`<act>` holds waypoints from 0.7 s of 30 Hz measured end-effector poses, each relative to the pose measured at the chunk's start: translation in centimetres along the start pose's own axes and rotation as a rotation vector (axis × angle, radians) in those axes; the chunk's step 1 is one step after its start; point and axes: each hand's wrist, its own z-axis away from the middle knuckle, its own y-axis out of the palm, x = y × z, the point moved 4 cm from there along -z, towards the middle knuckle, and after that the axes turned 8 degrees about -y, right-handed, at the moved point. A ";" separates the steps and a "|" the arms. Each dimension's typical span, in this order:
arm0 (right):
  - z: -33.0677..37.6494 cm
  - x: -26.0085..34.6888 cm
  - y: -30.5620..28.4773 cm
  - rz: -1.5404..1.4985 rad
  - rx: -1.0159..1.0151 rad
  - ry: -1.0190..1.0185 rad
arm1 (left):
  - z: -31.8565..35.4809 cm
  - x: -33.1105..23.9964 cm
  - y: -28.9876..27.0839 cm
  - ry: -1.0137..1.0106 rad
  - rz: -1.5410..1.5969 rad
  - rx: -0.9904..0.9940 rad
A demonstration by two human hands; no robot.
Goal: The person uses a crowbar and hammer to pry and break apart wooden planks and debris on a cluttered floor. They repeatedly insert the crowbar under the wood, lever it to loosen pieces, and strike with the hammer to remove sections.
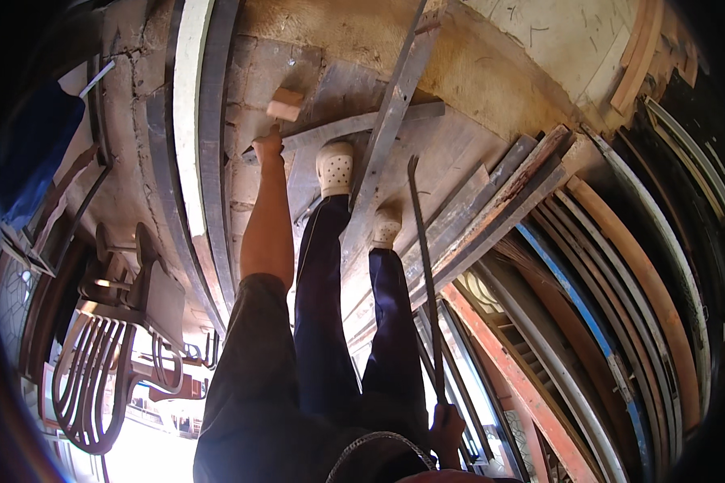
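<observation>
My left hand (267, 145) reaches down to the floor. Its fingers are closed round the near-left end of a grey wooden board (330, 131), which lies crosswise in front of my left foot. A second grey plank (391, 109) crosses over that board at an angle. Down by my right hip, my right hand (447, 428) grips the lower end of a crowbar (427, 274), long, thin and dark with a small bent tip. The bar's tip points forward past my right foot. A short reddish-brown wood block (285, 105) rests just beyond my left hand.
My feet wear pale perforated clogs (335, 169). Left of me run long dark and white beams (187, 121). Stacked boards (491, 209) and many leaning timbers (588, 298) crowd the right side. A plastic chair (109, 362) stands at the left, near a dark blue cloth (44, 149).
</observation>
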 end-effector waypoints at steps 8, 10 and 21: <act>-5.1 7.0 -10.5 -0.147 -0.190 -0.178 | 11.8 7.6 -3.4 0.725 -0.272 0.083; -7.4 10.2 -13.0 -0.200 -0.261 -0.258 | 19.4 7.4 -2.7 0.639 -0.289 0.296; -11.9 13.4 -6.0 -0.303 -0.349 -0.356 | 40.6 8.1 -5.6 0.373 -0.005 0.904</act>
